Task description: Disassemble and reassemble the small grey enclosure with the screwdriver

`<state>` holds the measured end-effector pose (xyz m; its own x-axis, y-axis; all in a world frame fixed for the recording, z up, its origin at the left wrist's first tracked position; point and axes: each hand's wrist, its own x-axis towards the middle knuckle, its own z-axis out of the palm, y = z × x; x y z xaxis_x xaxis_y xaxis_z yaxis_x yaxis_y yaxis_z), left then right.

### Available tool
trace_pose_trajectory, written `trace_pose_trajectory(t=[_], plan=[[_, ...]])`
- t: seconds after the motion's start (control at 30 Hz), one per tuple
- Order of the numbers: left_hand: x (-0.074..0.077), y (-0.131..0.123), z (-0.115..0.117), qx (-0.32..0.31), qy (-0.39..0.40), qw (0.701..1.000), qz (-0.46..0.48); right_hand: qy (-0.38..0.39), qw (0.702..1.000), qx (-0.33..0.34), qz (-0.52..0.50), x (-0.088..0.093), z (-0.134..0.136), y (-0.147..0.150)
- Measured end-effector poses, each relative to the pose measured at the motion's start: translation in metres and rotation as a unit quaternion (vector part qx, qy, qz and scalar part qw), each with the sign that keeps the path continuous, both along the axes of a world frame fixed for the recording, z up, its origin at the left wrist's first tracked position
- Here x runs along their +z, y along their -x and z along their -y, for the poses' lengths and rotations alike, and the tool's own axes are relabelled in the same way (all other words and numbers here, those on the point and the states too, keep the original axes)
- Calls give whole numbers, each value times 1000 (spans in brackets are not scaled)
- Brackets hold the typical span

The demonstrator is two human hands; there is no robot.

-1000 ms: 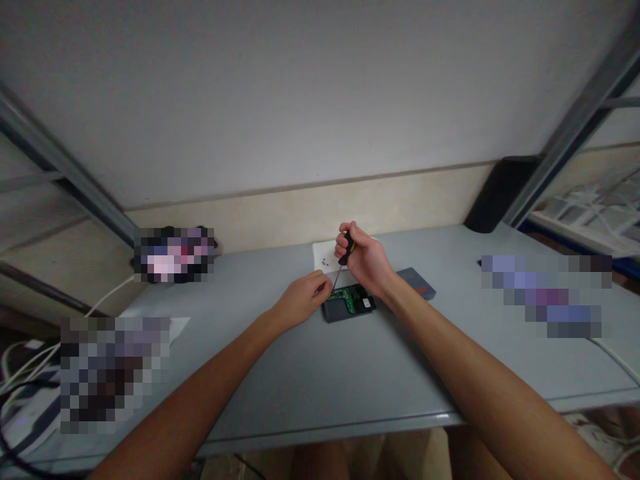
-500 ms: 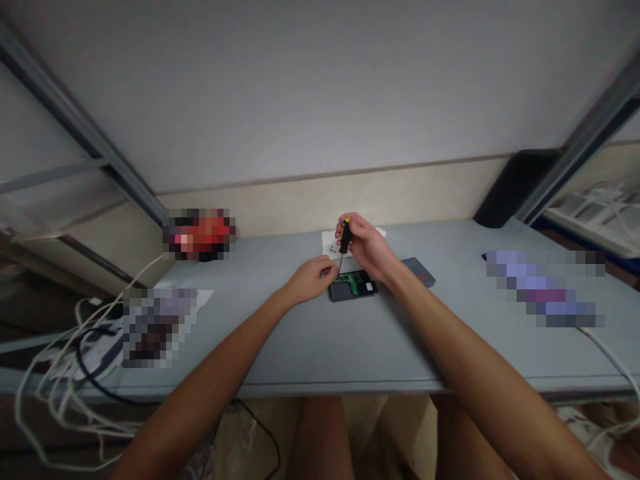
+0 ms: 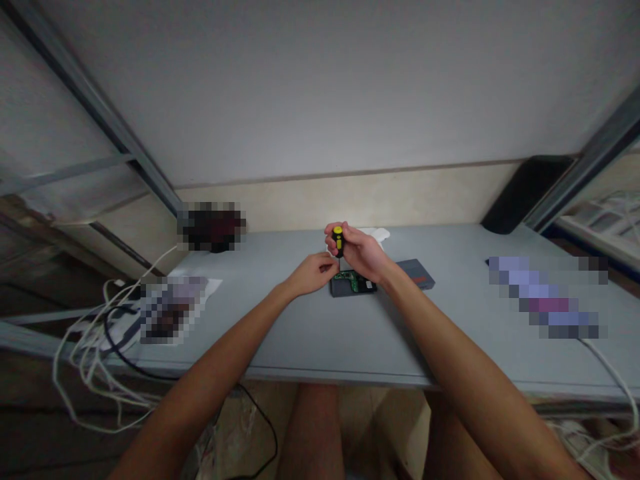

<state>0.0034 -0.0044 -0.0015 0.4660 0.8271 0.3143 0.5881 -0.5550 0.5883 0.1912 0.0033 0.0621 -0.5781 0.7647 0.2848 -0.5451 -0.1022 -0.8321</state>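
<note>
My right hand is closed around a small screwdriver with a black handle and yellow cap, held upright over an opened dark device that shows a green circuit board. My left hand is pinched shut at the screwdriver's shaft, right beside the device's left end; what its fingertips hold is too small to see. A grey cover with a red mark lies just right of the device.
The grey table holds a white paper behind the hands, blurred items at left and right, and a black object at the back right. White and black cables hang off the left edge.
The camera tilted down and back, so the table sits further away. My right hand turned the screwdriver more upright, its yellow cap now facing me. My left hand stays at the shaft.
</note>
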Motion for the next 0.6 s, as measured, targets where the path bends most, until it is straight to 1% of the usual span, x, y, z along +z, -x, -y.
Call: trace_pose_trajectory(t=[0.13,0.27,0.47,0.6], plan=[[0,2,-1,-1,-5,1000,-7,15,1000,-7,0,1,1,1],[-1,4,-1,-7,-14,1000,0,12,999,-34,-7,-1,-1,0],[-2,5,-2,-9,-3,1000,15,26,998,-58,-30,-3,-7,-1],[-1,4,-2,-7,3,1000,5,29,997,-68,-36,-3,-11,-1]])
